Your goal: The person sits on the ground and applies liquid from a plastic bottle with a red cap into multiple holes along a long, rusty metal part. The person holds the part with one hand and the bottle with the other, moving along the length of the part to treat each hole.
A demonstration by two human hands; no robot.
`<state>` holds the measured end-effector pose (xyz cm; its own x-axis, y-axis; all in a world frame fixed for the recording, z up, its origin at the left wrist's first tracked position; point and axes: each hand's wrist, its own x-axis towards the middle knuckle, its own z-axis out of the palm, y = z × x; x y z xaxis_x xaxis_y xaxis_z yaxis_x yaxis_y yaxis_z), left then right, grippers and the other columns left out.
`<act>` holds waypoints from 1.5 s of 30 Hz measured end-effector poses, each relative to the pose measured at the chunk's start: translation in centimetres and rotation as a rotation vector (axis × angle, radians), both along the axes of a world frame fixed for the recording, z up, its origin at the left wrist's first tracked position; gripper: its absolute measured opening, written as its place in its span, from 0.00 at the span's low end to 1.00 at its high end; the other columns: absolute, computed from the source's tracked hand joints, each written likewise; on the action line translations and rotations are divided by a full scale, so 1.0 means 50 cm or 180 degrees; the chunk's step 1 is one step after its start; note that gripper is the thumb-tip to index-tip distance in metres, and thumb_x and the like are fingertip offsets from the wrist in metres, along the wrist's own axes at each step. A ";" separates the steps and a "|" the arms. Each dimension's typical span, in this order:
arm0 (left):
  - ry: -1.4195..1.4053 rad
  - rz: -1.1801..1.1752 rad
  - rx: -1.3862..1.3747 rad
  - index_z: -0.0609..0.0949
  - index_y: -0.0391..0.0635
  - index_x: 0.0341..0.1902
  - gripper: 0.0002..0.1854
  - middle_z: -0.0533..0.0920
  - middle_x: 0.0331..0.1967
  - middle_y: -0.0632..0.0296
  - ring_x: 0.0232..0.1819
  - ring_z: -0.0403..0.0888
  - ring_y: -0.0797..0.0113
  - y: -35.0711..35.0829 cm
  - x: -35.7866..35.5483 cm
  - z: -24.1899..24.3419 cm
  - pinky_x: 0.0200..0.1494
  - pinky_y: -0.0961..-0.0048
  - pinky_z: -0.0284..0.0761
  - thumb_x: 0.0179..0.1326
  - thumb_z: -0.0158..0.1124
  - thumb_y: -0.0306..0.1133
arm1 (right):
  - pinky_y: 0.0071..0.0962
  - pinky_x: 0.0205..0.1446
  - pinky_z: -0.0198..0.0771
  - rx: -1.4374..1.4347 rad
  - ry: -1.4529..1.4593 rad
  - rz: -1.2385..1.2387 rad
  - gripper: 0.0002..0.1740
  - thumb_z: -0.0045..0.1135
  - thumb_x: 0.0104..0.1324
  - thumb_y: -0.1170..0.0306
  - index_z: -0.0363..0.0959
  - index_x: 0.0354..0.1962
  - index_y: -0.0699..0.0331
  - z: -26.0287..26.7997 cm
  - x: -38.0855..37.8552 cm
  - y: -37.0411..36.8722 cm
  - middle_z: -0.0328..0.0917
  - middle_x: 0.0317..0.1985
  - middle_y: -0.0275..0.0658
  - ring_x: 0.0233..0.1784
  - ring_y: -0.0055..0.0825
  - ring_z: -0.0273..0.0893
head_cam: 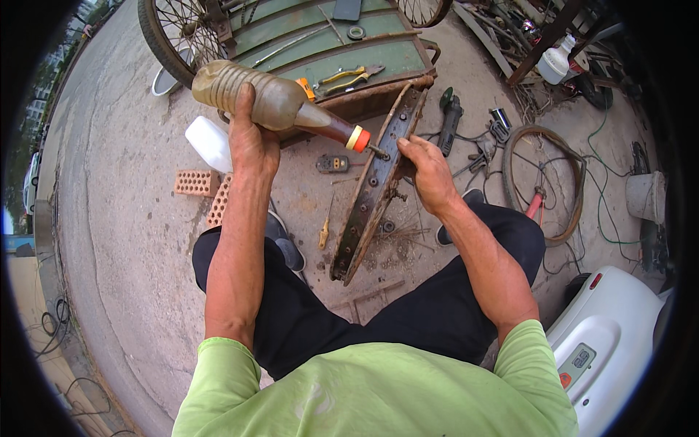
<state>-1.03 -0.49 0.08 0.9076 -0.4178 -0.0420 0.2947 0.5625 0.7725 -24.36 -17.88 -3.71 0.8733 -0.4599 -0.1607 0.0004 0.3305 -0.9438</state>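
My left hand (252, 131) grips a ribbed plastic bottle (273, 101) of brownish liquid, tilted down to the right. Its red-and-yellow cap (359, 139) has a thin spout, whose tip is at a spoke hole in a rusty wheel rim (367, 191). The rim stands edge-up between my knees, its holed face showing several nipples or bolts. My right hand (426, 169) holds the rim's right edge just beside the spout, thumb on top and the other fingers partly hidden behind it.
Combination pliers (349, 79) and black tape (356, 33) lie on a green metal cart (377, 52) ahead. On the concrete are a yellow-handled screwdriver (324, 232), a multimeter (332, 163), perforated bricks (197, 182), an angle grinder (450, 125) with cables, and a worn tyre (508, 175).
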 end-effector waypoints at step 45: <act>0.0184 -0.0032 0.0002 0.68 0.43 0.69 0.38 0.78 0.59 0.59 0.62 0.79 0.61 -0.006 -0.012 -0.002 0.66 0.57 0.78 0.63 0.76 0.47 | 0.23 0.45 0.74 0.0017 -0.0092 0.0004 0.20 0.43 0.80 0.59 0.77 0.46 0.66 -0.028 -0.002 -0.011 0.81 0.39 0.32 0.38 0.18 0.77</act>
<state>-1.65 -0.78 -0.01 0.8994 -0.4269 -0.0944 0.3444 0.5588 0.7544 -24.45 -18.41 -5.10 0.8781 -0.4581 -0.1379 0.0272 0.3355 -0.9416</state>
